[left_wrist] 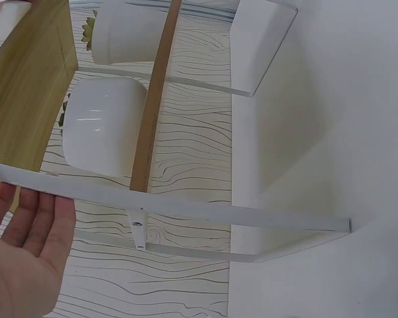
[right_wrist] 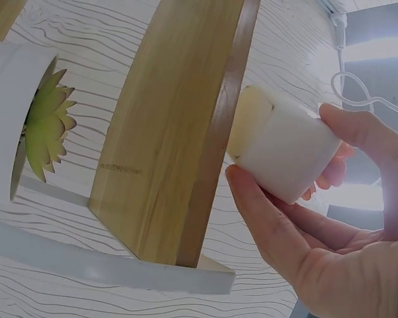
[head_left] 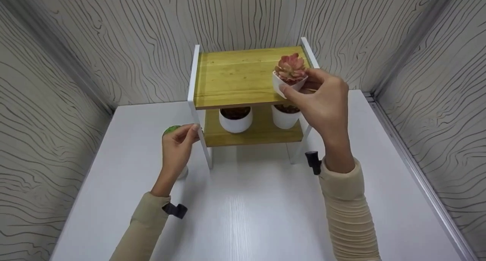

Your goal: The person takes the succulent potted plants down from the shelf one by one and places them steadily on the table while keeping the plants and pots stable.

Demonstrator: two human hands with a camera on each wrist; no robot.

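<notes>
In my right hand (head_left: 326, 101) is a small white pot (right_wrist: 288, 146) with a pink succulent (head_left: 291, 68), pinched between thumb and fingers. It is at the front right edge of the upper wooden board (head_left: 239, 75); the right wrist view shows its underside close to that edge. My left hand (head_left: 178, 145) holds the white side frame (left_wrist: 106, 191) of the two-tier shelf at its front left upright, fingers partly behind it. On the lower board (head_left: 250, 139) stand two white pots, one on the left (head_left: 236, 121) and one on the right (head_left: 285, 118), their plants mostly hidden in the head view.
A green plant (head_left: 171, 129) in a white pot (head_left: 183, 173) stands left of the shelf, largely covered by my left hand and wrist. The shelf stands on a white table (head_left: 243, 215) before wood-grain patterned walls (head_left: 152, 33).
</notes>
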